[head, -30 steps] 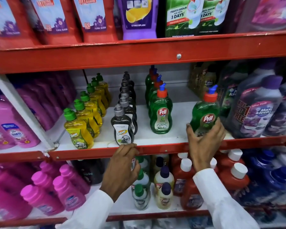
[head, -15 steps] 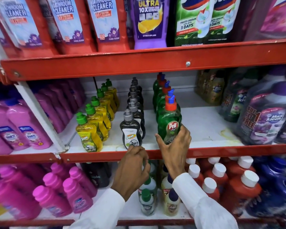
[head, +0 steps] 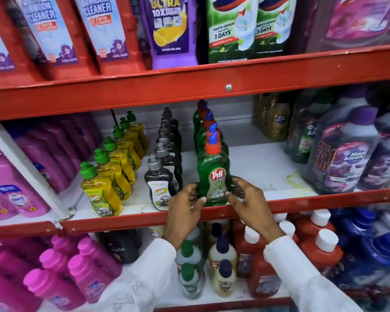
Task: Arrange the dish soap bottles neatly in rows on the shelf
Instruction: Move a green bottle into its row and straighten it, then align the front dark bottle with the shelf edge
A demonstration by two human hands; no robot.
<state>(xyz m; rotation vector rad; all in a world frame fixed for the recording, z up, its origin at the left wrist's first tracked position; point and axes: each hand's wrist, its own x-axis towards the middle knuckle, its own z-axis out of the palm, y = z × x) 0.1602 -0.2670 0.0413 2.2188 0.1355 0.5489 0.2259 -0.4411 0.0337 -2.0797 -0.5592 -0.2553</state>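
Red-edged white shelf (head: 257,167), three bottle rows. Left hand (head: 185,206) and right hand (head: 248,199) clasp front green Pril bottle (head: 213,176) between fingertips, upright at shelf lip.

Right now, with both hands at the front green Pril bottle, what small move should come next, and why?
Probably release it: the green Pril bottle stands upright at the shelf edge, heading its row, with the left hand and right hand flanking its base.

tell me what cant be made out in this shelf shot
- Head view: the count of green Pril bottles in the row; the front bottle hides those behind.
- Whether the left hand and right hand squeeze it or only touch; fingertips overlap its sides.
- Top shelf cleaner packs: tops cut off by the frame edge.
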